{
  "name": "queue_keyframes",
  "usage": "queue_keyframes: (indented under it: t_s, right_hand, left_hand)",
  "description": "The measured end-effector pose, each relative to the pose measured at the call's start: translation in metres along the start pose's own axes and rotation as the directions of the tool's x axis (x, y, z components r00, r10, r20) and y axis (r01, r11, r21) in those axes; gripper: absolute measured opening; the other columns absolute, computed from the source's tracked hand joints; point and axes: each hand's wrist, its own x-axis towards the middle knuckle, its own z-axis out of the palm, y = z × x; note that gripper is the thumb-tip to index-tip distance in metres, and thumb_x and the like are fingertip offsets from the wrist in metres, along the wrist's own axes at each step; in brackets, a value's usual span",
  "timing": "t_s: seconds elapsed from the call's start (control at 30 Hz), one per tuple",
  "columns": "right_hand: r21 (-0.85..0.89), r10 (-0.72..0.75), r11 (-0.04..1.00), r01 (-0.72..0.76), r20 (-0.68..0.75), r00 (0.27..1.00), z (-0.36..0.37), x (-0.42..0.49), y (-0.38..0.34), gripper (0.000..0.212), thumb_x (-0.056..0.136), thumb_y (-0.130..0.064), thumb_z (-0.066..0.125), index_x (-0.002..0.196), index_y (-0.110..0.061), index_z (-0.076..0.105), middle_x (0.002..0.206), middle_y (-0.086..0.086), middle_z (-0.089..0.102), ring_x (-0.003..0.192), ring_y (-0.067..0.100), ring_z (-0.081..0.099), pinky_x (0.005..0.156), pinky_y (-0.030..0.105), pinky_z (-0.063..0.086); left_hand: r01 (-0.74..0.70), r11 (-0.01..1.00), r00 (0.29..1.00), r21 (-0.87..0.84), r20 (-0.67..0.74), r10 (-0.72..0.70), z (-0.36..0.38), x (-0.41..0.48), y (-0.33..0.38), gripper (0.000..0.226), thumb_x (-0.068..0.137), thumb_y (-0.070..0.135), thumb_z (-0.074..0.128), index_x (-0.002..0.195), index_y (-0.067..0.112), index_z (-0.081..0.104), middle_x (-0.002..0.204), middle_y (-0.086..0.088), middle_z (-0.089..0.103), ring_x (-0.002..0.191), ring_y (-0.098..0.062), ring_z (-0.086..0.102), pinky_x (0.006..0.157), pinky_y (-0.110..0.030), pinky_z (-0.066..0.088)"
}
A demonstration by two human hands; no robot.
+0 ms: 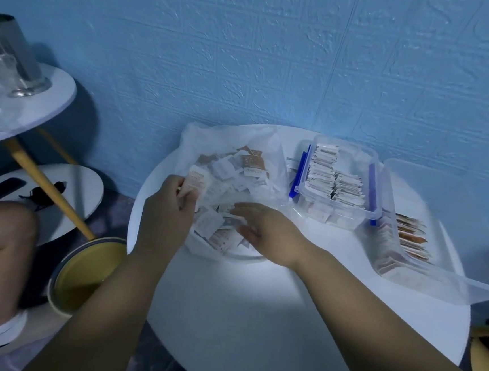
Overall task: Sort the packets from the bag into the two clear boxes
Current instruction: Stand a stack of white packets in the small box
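**Picking packets from the bag**

Reaching into the open bag (208, 140) on the round table (227, 296): my left hand (173, 208) pinches a few packets (194, 182), right hand (260, 228) spread over the pile. Grab one type only, then carry to the blue-clip box (338, 211) or the far-right box (425, 272).

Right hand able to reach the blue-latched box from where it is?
Probably yes. The right hand hovers open over the bag, and the blue-latched box sits just to its right with nothing between them.

Both hands (170, 208) in pkt bag (229, 142)
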Motion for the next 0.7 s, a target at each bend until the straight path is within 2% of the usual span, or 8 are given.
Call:
queue_keyframes:
  t_s: [0.13,0.2,0.27,0.3,0.43,0.5,0.57,0.7]
  right_hand:
    - [-0.175,0.094,0.982,-0.069,0.138,0.986,0.008,0.014,-0.006,0.065,0.090,-0.043,0.053,0.145,-0.016,0.028,0.152,0.002,0.028,0.139,0.019,0.024,0.112,0.028,0.017]
    - [-0.154,0.100,0.985,-0.081,0.117,0.988,0.008,0.013,-0.004,0.068,0.086,-0.045,0.058,0.143,-0.019,0.031,0.149,-0.001,0.032,0.136,0.017,0.029,0.110,0.027,0.021]
    - [-0.093,0.075,0.993,-0.068,0.075,0.994,0.006,0.007,0.000,0.064,0.082,-0.042,0.065,0.138,-0.022,0.041,0.142,-0.004,0.041,0.127,0.014,0.041,0.102,0.024,0.031]
    - [-0.089,0.059,0.995,-0.055,0.054,0.997,0.004,0.002,0.002,0.061,0.080,-0.040,0.067,0.135,-0.023,0.046,0.137,-0.005,0.046,0.122,0.014,0.046,0.097,0.025,0.037]
    - [-0.130,-0.041,0.991,0.027,-0.102,0.994,0.005,-0.016,0.012,0.035,0.083,-0.029,0.063,0.118,-0.023,0.062,0.113,-0.003,0.062,0.099,0.013,0.059,0.076,0.026,0.048]
    - [0.000,-0.019,1.000,0.019,-0.219,0.976,0.004,-0.020,0.013,0.024,0.085,-0.020,0.061,0.108,-0.020,0.068,0.094,-0.001,0.068,0.076,0.001,0.058,0.065,0.014,0.041]
    - [0.270,0.152,0.960,-0.068,-0.306,0.940,-0.002,-0.018,0.010,0.018,0.087,-0.015,0.061,0.101,-0.020,0.069,0.079,-0.002,0.068,0.061,-0.004,0.054,0.059,0.006,0.036]
    - [0.744,0.378,0.661,-0.099,-0.215,0.901,-0.014,-0.010,-0.008,0.010,0.088,-0.007,0.060,0.090,-0.018,0.060,0.055,-0.012,0.063,0.054,-0.001,0.060,0.054,0.014,0.048]
  left_hand:
    - [-0.008,0.998,0.999,-0.058,0.037,0.010,0.004,0.000,-0.001,0.027,0.093,0.019,0.049,0.117,0.007,0.055,0.114,-0.012,0.065,0.100,-0.031,0.062,0.084,-0.035,0.049]
    - [-0.021,0.998,0.999,-0.059,0.047,0.024,0.006,-0.003,0.000,0.029,0.094,0.020,0.048,0.120,0.007,0.054,0.119,-0.011,0.063,0.103,-0.030,0.061,0.081,-0.024,0.049]
    - [-0.009,0.998,0.998,-0.063,0.056,0.013,0.005,-0.005,0.002,0.029,0.096,0.020,0.046,0.121,0.007,0.052,0.122,-0.009,0.061,0.104,-0.025,0.061,0.066,-0.002,0.040]
    - [-0.003,0.998,0.999,-0.068,0.054,0.007,0.005,-0.006,0.003,0.029,0.096,0.020,0.046,0.121,0.007,0.052,0.122,-0.009,0.061,0.104,-0.024,0.061,0.061,0.001,0.038]
    - [-0.037,0.990,0.996,-0.140,0.079,0.048,0.008,-0.010,0.001,0.026,0.096,0.022,0.045,0.118,0.010,0.053,0.121,-0.007,0.062,0.097,-0.019,0.066,0.073,-0.014,0.047]
    - [-0.060,0.984,0.992,-0.169,0.103,0.078,0.011,-0.013,0.001,0.022,0.097,0.021,0.044,0.114,0.011,0.053,0.117,-0.007,0.064,0.089,-0.016,0.068,0.074,-0.025,0.052]
    - [-0.057,0.983,0.988,-0.173,0.130,0.080,0.014,-0.017,0.003,0.022,0.098,0.020,0.042,0.114,0.011,0.053,0.116,-0.006,0.064,0.090,-0.017,0.068,0.077,-0.028,0.053]
    - [0.064,0.956,0.977,-0.285,0.211,-0.003,0.017,-0.021,0.014,0.020,0.099,0.023,0.040,0.112,0.018,0.054,0.113,-0.001,0.062,0.097,-0.015,0.059,0.086,-0.032,0.051]
